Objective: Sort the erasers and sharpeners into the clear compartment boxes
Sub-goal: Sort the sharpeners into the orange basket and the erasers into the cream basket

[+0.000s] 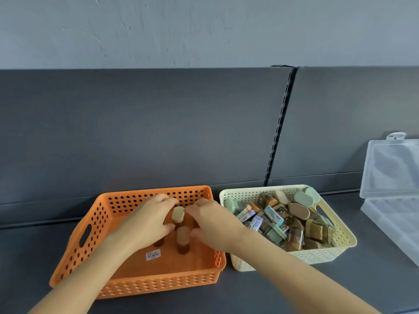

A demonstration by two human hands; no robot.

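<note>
Hovers left hand (148, 222) and right hand (212, 224), fingers relaxed, gripping nothing, around upright sharpeners (182, 239) inside orange basket (158, 284), left. Shows mixed heap (283, 219) in cream basket (317, 257) just right, clear compartment box (390, 168) far right.

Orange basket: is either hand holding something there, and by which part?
Cannot tell. Left hand and right hand flank the upright cream-capped piece; no grip shows clearly.

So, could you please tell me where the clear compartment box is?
In the head view, the clear compartment box sits at the far right, just right of the cream basket.
</note>
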